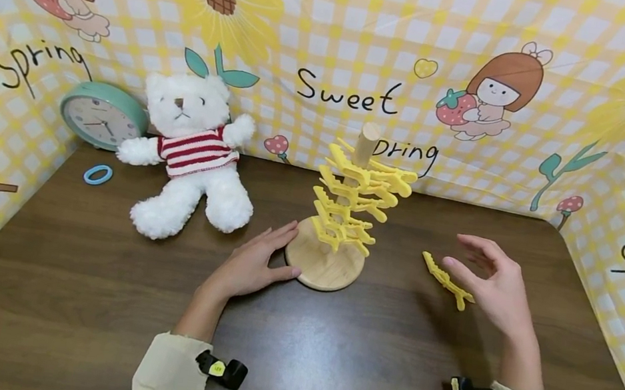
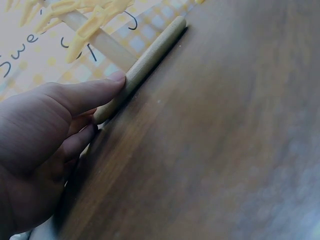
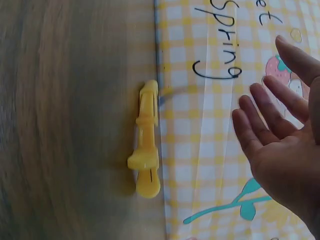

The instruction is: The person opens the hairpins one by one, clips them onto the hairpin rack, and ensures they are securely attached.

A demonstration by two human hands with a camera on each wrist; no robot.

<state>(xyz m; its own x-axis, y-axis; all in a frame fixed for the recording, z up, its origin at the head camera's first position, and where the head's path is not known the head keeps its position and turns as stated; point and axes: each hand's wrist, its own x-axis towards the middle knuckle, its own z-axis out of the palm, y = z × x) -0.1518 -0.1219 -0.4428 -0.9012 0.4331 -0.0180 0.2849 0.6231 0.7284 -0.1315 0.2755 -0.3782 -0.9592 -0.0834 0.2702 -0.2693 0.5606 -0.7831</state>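
In the head view a wooden stand with a round base and upright post is at the middle of the table. Several yellow hair clips stick out in tiers around the post. My left hand holds the base at its left rim, the thumb at the front edge and the fingers farther back; the left wrist view shows the thumb on the rim. A single yellow hair clip lies on the table to the right. Over it hovers my right hand, fingers spread apart and holding nothing.
A white teddy bear in a striped shirt sits at the back left. Beside it stand a green round clock and, in front, a small blue ring. Yellow checked cloth hangs behind and on both sides of the table.
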